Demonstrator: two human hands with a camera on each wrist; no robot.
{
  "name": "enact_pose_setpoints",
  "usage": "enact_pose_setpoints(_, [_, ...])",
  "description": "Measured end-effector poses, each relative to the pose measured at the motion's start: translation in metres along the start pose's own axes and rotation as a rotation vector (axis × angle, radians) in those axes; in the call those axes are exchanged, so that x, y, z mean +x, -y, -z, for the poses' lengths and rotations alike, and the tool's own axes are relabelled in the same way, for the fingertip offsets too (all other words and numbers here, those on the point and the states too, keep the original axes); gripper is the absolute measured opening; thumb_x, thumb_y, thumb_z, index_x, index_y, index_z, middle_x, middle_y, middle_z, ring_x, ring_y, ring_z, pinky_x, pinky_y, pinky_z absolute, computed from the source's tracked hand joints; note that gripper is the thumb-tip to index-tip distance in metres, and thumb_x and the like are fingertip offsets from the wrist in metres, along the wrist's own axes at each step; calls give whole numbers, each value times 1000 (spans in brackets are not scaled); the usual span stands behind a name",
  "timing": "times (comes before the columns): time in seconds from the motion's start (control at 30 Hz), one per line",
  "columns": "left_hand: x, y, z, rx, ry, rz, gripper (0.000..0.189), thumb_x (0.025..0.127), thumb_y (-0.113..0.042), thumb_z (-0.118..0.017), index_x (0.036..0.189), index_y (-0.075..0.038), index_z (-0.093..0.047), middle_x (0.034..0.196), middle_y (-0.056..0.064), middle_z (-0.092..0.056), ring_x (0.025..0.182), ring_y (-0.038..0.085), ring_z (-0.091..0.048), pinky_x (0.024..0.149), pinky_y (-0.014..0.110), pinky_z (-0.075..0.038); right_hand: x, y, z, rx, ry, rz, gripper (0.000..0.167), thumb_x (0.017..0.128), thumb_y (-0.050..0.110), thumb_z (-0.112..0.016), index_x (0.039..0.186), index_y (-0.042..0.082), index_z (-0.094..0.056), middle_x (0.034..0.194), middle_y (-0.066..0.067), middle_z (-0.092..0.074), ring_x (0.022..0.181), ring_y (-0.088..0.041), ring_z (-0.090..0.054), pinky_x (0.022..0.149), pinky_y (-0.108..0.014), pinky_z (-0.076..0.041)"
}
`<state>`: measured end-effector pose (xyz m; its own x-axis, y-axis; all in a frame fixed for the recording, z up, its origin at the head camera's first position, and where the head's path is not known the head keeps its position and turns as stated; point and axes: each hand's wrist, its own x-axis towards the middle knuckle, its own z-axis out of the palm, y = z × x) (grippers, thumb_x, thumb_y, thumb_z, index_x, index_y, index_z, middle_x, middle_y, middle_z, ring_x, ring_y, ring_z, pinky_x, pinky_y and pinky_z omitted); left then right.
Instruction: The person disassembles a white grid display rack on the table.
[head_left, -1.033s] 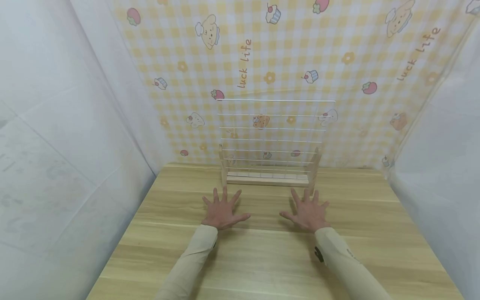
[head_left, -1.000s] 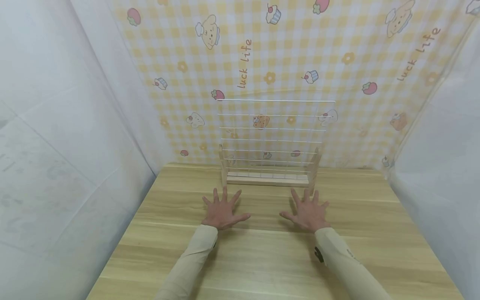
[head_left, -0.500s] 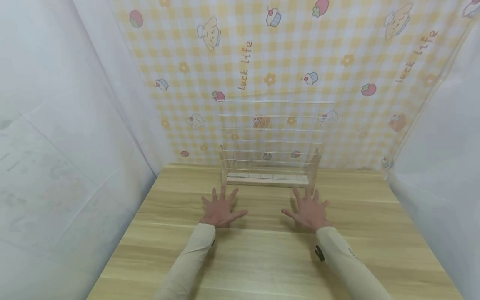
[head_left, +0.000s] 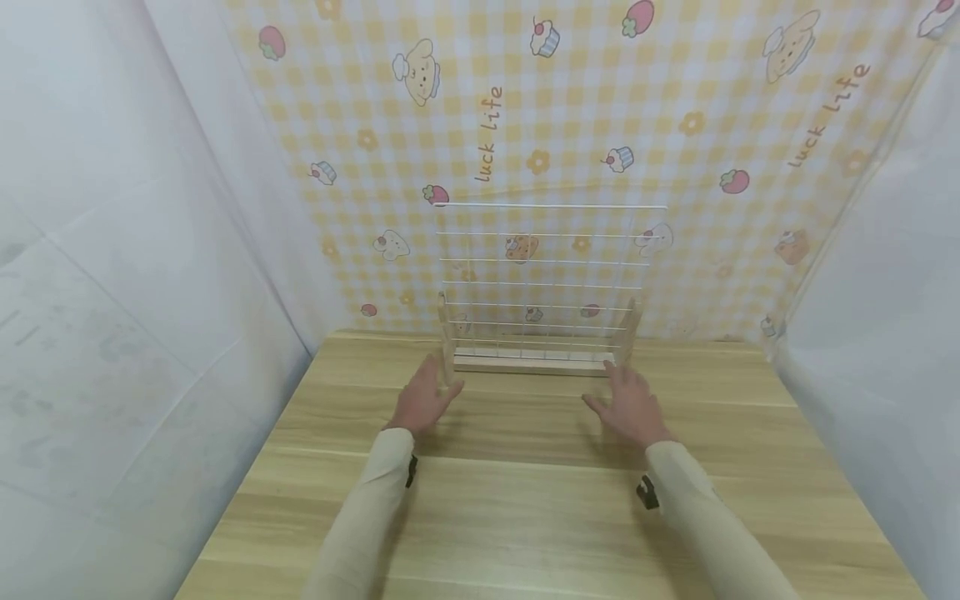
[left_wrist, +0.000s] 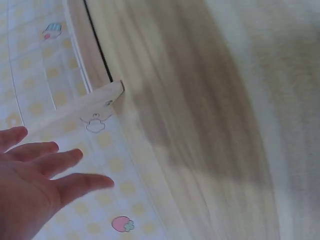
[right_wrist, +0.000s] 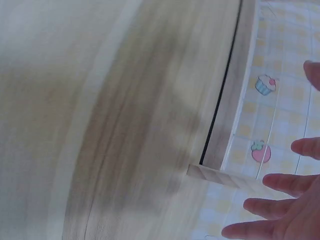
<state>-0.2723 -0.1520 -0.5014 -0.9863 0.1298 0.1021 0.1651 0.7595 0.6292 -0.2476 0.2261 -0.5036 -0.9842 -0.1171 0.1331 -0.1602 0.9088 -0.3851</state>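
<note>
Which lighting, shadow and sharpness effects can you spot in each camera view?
Head view: sheen on the wood-grain tabletop, left hand and right hand slightly blurred, wood-framed wire rack faint against the checked cloth; left wrist view: broad shadow on the tabletop; right wrist view: similar shadow, curving wood grain suggesting lens distortion.

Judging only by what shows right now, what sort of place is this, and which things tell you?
Probably a screened-off work booth: white sheeting closes both sides, a yellow-checked cloth covers the back, and a wood-grain tabletop bears a wire rack.
</note>
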Motion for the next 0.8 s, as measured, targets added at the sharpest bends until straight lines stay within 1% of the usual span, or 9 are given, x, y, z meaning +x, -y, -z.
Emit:
enact_pose_setpoints(0.07, [5,1,4,-71,-20,5,72,100,-42,-57,154,-4,-29,152,21,-47,137,44,-50,110,62,-45,3,-5,4,70,0,-2,83,99,50,-57,155,-3,-26,149,-42,-36,129,-62,-45,97,-76,-45])
enact_pose_setpoints(0.13, [10,2,8,-110,-29,8,70,101,-35,-56,156,-4,-27,157,21,-41,143,44,-43,116,61,-39,6,-11,7,133,6,-24,83,99,48,-57,154,-6,-25,146,-43,-36,124,-61,-49,96,-74,-46])
enact_pose_setpoints(0.2, [15,4,11,-134,-33,12,70,101,-32,-55,157,-3,-25,161,22,-34,147,44,-36,120,60,-33,9,-17,9,165,5,-40,80,100,44,-57,152,-8,-27,141,-43,-39,118,-59,-54,94,-73,-49])
enact_pose_setpoints(0.23, [17,4,13,-147,-35,15,70,101,-33,-55,156,-2,-25,162,23,-33,147,44,-36,120,60,-33,12,-19,11,180,-1,-39,78,100,42,-58,151,-9,-29,138,-42,-43,116,-57,-55,95,-72,-48])
enact_pose_setpoints(0.37, [25,5,20,-230,-38,26,66,103,-32,-53,156,-2,-25,162,25,-31,145,46,-38,118,60,-36,21,-29,16,200,-42,-35,69,99,31,-59,147,-12,-35,134,-39,-51,122,-55,-52,105,-71,-42])
enact_pose_setpoints(0.43, [28,3,23,-275,-33,32,66,104,-32,-52,156,-3,-25,162,26,-29,146,47,-37,118,60,-36,24,-32,20,224,-56,-45,68,99,29,-59,147,-11,-35,138,-38,-51,129,-56,-47,111,-70,-37])
enact_pose_setpoints(0.53, [33,-1,28,-334,-21,43,65,104,-30,-51,157,-5,-23,163,25,-27,147,46,-36,118,58,-37,27,-35,28,247,-69,-67,68,99,28,-59,147,-14,-34,145,-39,-44,134,-57,-41,114,-70,-33])
enact_pose_setpoints(0.6, [38,-4,31,-364,-15,41,63,105,-28,-49,158,-5,-22,164,24,-26,148,46,-35,119,57,-37,30,-35,35,285,-66,-79,70,100,28,-59,148,-14,-31,147,-40,-40,135,-57,-40,114,-69,-33])
enact_pose_setpoints(0.8, [51,-14,39,-410,-22,35,62,106,-29,-46,158,-6,-21,164,22,-27,148,43,-35,122,54,-35,40,-33,56,296,-46,-116,74,102,30,-56,152,-13,-23,149,-43,-36,132,-59,-43,110,-68,-40])
